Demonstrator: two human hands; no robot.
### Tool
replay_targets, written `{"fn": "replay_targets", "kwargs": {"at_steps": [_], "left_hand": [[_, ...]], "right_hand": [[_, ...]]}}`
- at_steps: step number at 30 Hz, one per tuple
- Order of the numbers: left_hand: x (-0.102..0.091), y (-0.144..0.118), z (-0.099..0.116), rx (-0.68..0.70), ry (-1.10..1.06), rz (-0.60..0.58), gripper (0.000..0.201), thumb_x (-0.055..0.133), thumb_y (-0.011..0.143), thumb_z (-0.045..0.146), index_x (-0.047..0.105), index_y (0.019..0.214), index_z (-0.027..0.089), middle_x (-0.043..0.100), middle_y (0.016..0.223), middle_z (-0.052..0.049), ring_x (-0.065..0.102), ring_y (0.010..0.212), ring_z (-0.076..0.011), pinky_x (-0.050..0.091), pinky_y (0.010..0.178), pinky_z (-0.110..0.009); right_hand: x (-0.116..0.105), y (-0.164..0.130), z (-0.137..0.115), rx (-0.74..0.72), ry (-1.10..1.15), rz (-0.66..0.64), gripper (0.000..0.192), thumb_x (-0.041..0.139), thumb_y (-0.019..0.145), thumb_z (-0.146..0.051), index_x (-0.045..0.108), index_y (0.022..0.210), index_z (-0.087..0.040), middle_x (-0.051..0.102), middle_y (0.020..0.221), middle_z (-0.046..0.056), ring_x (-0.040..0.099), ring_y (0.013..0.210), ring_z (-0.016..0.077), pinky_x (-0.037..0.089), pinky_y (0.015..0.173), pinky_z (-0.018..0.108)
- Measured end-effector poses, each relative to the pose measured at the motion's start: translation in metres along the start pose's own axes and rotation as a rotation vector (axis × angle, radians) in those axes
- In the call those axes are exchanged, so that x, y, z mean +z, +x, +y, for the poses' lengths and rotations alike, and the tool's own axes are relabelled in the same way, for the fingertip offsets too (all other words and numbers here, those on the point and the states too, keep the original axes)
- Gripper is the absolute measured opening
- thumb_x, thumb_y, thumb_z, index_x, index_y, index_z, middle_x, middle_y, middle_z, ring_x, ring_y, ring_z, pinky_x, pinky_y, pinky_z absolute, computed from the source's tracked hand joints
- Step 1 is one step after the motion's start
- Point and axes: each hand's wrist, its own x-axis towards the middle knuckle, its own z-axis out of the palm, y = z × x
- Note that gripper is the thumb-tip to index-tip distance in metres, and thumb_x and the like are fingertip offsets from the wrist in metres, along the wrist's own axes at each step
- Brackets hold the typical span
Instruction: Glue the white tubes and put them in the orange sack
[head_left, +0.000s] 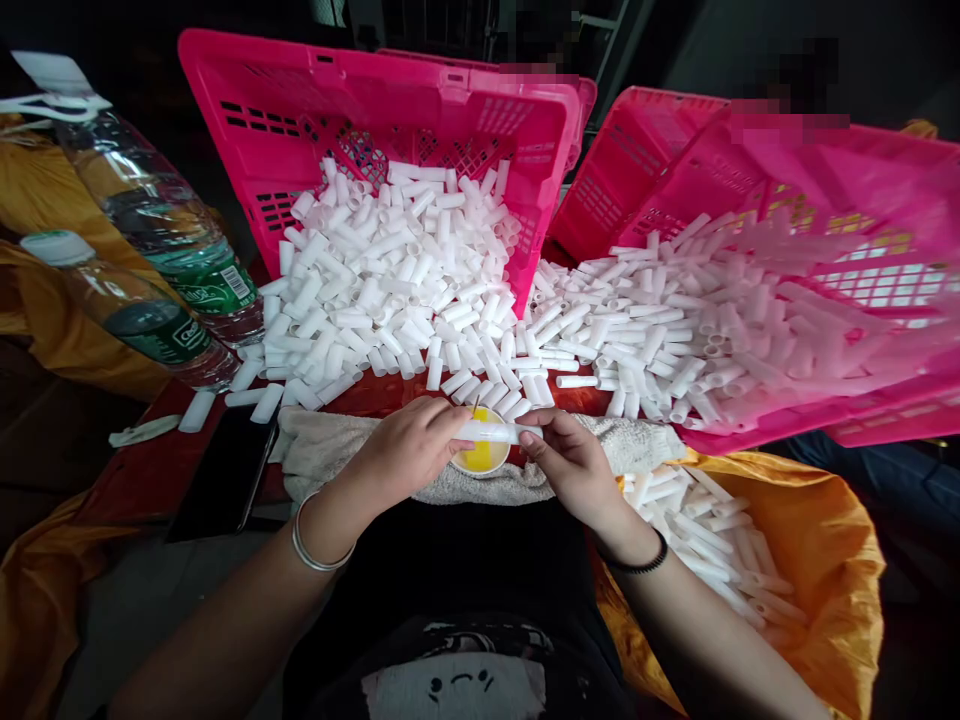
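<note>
Between my two hands a white plastic tube (pixel 491 432) lies level, right above a small cup (pixel 480 462) with something yellow in it. My left hand (pixel 409 448) closes on the tube's left end. The fingers of my right hand (pixel 574 462) pinch its other end. A thin stick (pixel 475 404) leans out of the cup, partly hidden by the tube. Beneath the cup and both hands runs a grey towel (pixel 322 440). Just beyond, loose white tubes (pixel 397 290) spill in a heap from a pink crate (pixel 375 75).
More white tubes (pixel 637 320) spill from a second pink crate (pixel 750 150) at right. An orange sack (pixel 832 540) of longer tubes stands at my right. Two water bottles (pixel 169 215) and a dark phone (pixel 225 470) are at left on the red table (pixel 150 470).
</note>
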Motion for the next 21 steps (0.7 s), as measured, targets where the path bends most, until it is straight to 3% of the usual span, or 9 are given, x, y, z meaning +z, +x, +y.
{"fn": "replay_targets", "kwargs": {"at_steps": [3, 6, 10, 12, 15, 18, 21], "left_hand": [[-0.006, -0.001, 0.013, 0.006, 0.106, -0.064, 0.019, 0.047, 0.098, 0.022, 0.061, 0.108, 0.015, 0.066, 0.091, -0.01, 0.064, 0.082, -0.0246, 0.056, 0.073, -0.038], [-0.006, -0.002, 0.025, -0.069, 0.016, -0.092, 0.019, 0.045, 0.098, 0.023, 0.06, 0.105, 0.014, 0.066, 0.089, -0.011, 0.064, 0.079, -0.0253, 0.054, 0.069, -0.038], [-0.007, 0.003, 0.045, -0.22, -0.456, -0.175, 0.018, 0.045, 0.098, 0.03, 0.053, 0.086, 0.02, 0.064, 0.076, -0.003, 0.061, 0.066, -0.0176, 0.048, 0.056, -0.028], [-0.008, 0.005, 0.059, -0.288, -0.581, -0.221, 0.022, 0.046, 0.097, 0.029, 0.047, 0.076, 0.021, 0.06, 0.068, 0.0, 0.056, 0.057, -0.0147, 0.043, 0.049, -0.025], [-0.008, 0.008, 0.081, -0.263, -0.401, -0.192, 0.018, 0.047, 0.095, 0.026, 0.05, 0.078, 0.02, 0.061, 0.07, -0.003, 0.058, 0.06, -0.0184, 0.046, 0.054, -0.03], [-0.009, 0.009, 0.083, -0.123, -0.32, -0.213, 0.017, 0.049, 0.098, 0.03, 0.058, 0.103, 0.017, 0.067, 0.086, -0.01, 0.065, 0.076, -0.0247, 0.055, 0.065, -0.038], [-0.009, 0.01, 0.041, -0.096, -0.303, -0.198, 0.044, 0.053, 0.098, 0.036, 0.045, 0.139, 0.021, 0.066, 0.113, -0.014, 0.064, 0.103, -0.0288, 0.058, 0.084, -0.043]], "right_hand": [[0.001, 0.003, -0.006, 0.051, -0.034, -0.068, 0.038, 0.07, 0.08, -0.055, 0.059, 0.09, -0.02, 0.056, 0.067, -0.002, 0.049, 0.055, 0.0105, 0.043, 0.049, 0.024], [0.002, 0.005, -0.011, 0.039, -0.143, -0.114, 0.036, 0.059, 0.088, -0.056, 0.056, 0.081, -0.021, 0.051, 0.061, -0.003, 0.044, 0.051, 0.0105, 0.037, 0.047, 0.024], [0.003, 0.002, -0.012, -0.324, -0.475, 0.009, 0.038, 0.046, 0.097, -0.039, 0.042, 0.063, -0.022, 0.043, 0.055, -0.003, 0.04, 0.051, 0.0112, 0.035, 0.052, 0.027], [0.008, -0.002, -0.012, -0.447, -0.542, 0.066, 0.039, 0.045, 0.096, -0.033, 0.037, 0.06, -0.022, 0.039, 0.053, -0.003, 0.036, 0.048, 0.0108, 0.032, 0.051, 0.027], [0.011, -0.014, -0.014, -0.322, -0.46, 0.131, 0.04, 0.04, 0.099, -0.036, 0.036, 0.061, -0.023, 0.039, 0.052, -0.003, 0.036, 0.046, 0.0109, 0.032, 0.046, 0.026], [-0.016, -0.03, -0.023, -0.111, -0.518, 0.114, 0.044, 0.037, 0.1, -0.046, 0.041, 0.063, -0.023, 0.044, 0.052, -0.002, 0.043, 0.047, 0.0127, 0.037, 0.045, 0.025], [-0.081, -0.045, -0.025, -0.021, -0.953, 0.102, 0.042, 0.043, 0.097, -0.049, 0.05, 0.065, -0.023, 0.049, 0.052, 0.001, 0.045, 0.046, 0.0152, 0.037, 0.047, 0.028]]}}
